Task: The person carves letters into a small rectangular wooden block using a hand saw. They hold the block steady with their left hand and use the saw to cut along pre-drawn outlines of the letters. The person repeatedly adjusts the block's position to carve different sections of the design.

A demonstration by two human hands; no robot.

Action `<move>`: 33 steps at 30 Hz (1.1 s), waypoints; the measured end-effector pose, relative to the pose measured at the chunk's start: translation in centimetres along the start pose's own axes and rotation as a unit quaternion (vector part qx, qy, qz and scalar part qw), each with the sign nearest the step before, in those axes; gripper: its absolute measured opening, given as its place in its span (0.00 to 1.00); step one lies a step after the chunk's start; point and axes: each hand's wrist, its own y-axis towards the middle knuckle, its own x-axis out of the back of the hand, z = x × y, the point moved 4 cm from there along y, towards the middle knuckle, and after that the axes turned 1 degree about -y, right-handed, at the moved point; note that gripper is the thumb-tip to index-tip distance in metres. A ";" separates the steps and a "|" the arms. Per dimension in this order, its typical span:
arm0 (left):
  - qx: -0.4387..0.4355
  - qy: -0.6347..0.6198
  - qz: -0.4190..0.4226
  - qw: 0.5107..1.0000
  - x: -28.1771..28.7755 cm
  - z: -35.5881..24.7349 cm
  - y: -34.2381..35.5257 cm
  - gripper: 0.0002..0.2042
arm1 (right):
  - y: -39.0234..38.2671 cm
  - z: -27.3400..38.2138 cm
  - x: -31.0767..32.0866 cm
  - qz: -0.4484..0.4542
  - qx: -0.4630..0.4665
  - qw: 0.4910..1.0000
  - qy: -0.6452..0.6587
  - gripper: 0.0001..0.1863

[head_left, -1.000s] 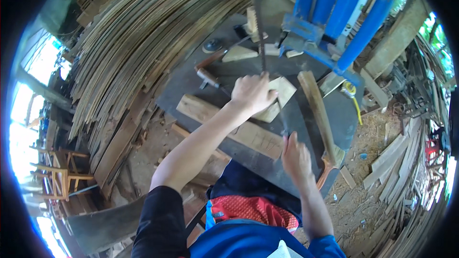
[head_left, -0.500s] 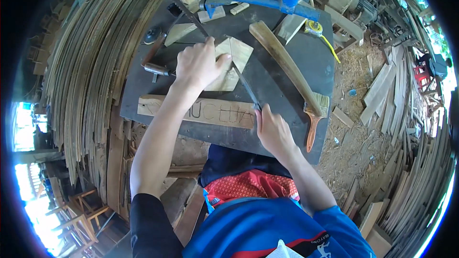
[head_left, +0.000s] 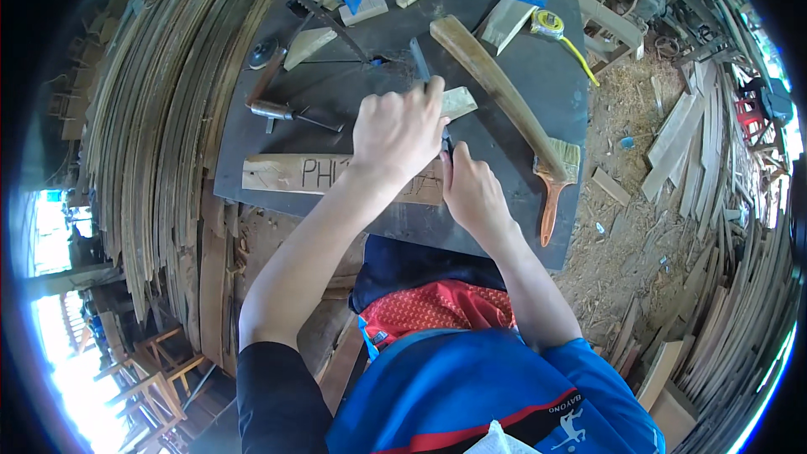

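Room: tall stack of long, weathered brown boards (head_left: 168,118) along the left; wood litter on the brown earthen floor (head_left: 614,227) at right. Surface: flat, dark grey tabletop (head_left: 311,139), apparently firm, bearing a lettered tan wooden plank (head_left: 269,174) and a curved brown wooden bar (head_left: 496,84). Pale, flat wooden block (head_left: 458,103): mid-table, mostly hidden under the curled left hand (head_left: 399,130). Judged light, stiff, hardly fragile; best gripped by its edges, fingers clear of the blade. Slim grey metal tool (head_left: 420,59): probably rigid, smooth; hold by its dark handle (head_left: 447,147), where the right hand (head_left: 475,189) is wrapped. Hands close together; whether left fingers pinch block, blade or both, cannot tell.
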 end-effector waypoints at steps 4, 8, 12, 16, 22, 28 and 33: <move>0.025 0.003 -0.016 1.000 0.3 0.7 0.1 0.18 | 0.9 0.4 -0.1 -0.017 0.006 1.000 0.016 0.15; 0.078 0.034 0.023 0.996 0.6 1.4 0.0 0.19 | 1.7 1.1 0.1 -0.026 0.029 0.999 0.019 0.15; 0.144 0.027 0.001 0.989 0.1 3.3 -0.2 0.23 | 0.7 1.0 -0.1 0.010 0.021 0.999 0.024 0.15; 0.141 -0.010 0.016 0.990 0.5 6.5 -0.9 0.27 | -2.7 0.9 0.8 0.026 0.034 0.999 0.007 0.14; 0.141 -0.012 -0.002 0.990 0.1 6.0 -2.0 0.27 | -2.7 -0.2 1.6 0.048 0.041 0.998 -0.004 0.15; 0.157 -0.011 0.000 0.988 0.7 3.9 -2.3 0.24 | -5.2 -1.1 1.7 0.008 0.058 0.998 -0.022 0.16; 0.172 -0.061 0.007 0.983 1.5 2.2 -2.0 0.26 | -5.1 -1.8 2.9 0.050 0.080 0.995 -0.039 0.16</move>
